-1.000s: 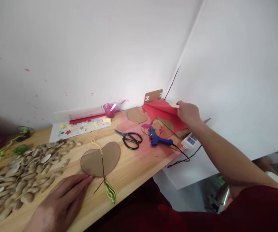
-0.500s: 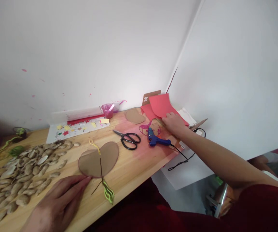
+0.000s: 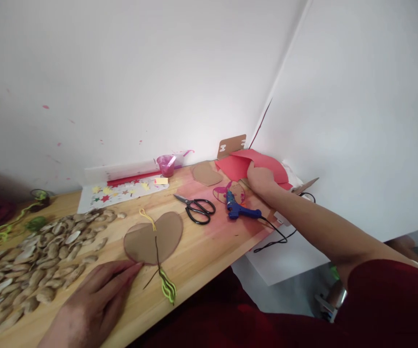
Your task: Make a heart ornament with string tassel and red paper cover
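Observation:
My right hand (image 3: 261, 180) reaches to the far right end of the wooden table (image 3: 209, 244) and grips a red paper sheet (image 3: 247, 163) lying on a cardboard stack in the corner. Fingers curl around the sheet's near edge. My left hand (image 3: 95, 299) lies flat on the table at the near edge, fingers stretched, fingertips touching the lower edge of a brown heart-shaped cardboard piece (image 3: 153, 238). Yellow, brown and green strings (image 3: 165, 285) cross that piece.
A blue glue gun (image 3: 241, 209) with a black cord and black scissors (image 3: 199, 209) lie mid-table. A pile of several seed shells (image 3: 38, 251) covers the left. A star sticker sheet (image 3: 122, 189) and pink cup (image 3: 166, 165) sit by the wall. White walls meet at the right corner.
My right hand let the red sheets down, moved toward the cardboard beneath, then closed on the red sheet's near edge. My left hand stayed in place.

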Action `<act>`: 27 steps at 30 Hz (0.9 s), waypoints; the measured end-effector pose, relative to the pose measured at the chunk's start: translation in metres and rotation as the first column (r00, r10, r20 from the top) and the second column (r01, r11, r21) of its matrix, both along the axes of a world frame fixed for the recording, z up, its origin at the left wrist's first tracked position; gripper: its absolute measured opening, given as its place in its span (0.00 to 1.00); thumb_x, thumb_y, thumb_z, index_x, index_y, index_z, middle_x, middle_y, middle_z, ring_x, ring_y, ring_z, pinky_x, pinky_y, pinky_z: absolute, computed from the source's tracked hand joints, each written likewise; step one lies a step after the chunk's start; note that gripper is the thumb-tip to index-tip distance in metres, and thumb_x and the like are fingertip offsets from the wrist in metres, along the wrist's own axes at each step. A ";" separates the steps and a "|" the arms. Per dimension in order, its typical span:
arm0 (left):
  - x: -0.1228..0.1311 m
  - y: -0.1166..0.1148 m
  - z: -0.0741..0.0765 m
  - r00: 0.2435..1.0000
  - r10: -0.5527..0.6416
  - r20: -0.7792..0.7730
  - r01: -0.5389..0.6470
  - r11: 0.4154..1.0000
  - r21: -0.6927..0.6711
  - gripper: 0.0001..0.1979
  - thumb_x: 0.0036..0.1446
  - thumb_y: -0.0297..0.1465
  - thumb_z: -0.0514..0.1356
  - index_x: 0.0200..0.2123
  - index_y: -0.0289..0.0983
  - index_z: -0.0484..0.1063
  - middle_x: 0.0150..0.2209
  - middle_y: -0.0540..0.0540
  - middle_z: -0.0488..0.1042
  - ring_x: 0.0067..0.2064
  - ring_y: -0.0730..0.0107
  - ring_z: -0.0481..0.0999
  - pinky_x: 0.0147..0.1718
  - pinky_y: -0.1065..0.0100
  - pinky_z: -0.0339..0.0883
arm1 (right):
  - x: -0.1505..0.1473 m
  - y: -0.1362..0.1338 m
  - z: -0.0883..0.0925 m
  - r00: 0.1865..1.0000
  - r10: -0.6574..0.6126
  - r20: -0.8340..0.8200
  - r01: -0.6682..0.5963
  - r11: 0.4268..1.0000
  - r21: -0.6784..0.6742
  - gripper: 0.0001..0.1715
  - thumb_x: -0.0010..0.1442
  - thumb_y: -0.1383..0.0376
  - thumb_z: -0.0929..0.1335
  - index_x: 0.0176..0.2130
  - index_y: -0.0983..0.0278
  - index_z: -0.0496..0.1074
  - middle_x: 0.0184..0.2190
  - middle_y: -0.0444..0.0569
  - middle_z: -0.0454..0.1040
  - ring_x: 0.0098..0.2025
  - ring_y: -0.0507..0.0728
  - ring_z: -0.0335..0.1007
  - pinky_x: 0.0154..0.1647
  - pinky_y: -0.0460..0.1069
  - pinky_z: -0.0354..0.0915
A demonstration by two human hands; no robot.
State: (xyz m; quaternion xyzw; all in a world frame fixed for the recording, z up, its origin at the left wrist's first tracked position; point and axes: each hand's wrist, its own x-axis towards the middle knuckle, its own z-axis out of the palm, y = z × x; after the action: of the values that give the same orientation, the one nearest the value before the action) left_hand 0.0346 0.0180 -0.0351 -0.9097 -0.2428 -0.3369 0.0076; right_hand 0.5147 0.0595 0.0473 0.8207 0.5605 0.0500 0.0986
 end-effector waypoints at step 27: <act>-0.004 -0.001 -0.003 1.000 0.009 -0.022 -0.011 0.995 -0.103 0.15 0.66 0.34 0.57 0.54 0.42 0.75 0.48 0.44 0.77 0.46 0.66 0.79 0.46 0.70 0.74 | 0.022 0.029 -0.022 0.964 0.241 0.112 -0.255 0.958 0.131 0.21 0.66 0.61 0.64 0.55 0.67 0.73 0.53 0.62 0.75 0.56 0.68 0.66 0.52 0.58 0.61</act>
State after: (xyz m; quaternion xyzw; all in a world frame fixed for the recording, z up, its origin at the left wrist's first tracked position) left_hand 0.0310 0.0166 -0.0382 -0.9112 -0.2642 -0.3141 -0.0349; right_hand 0.5363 0.0883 0.0255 0.7456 0.6486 0.1412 0.0586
